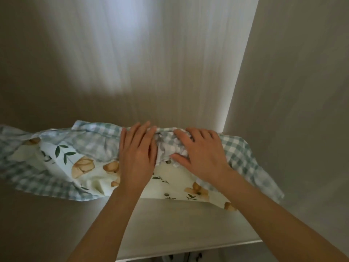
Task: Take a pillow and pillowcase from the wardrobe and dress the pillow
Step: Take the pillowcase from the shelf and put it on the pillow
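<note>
Pillowcase [79,148] lies along the shelf [188,220] back edge, long axis left–right; left hand [137,157] flat, fingers spread, right hand [200,154] apparently bunching its mid fabric — both equally near.

Only 1 view is given, taken from a camera worn on the head. It is directed forward, over both forearms, which enter from the bottom edge. The left hand [137,156] and the right hand [201,154] are seen close, near the middle, on the pillowcase [75,157]. The upper half is filled by a pale wooden panel [151,53] seen at short range. Straight edges are bent by the wide lens.
</note>
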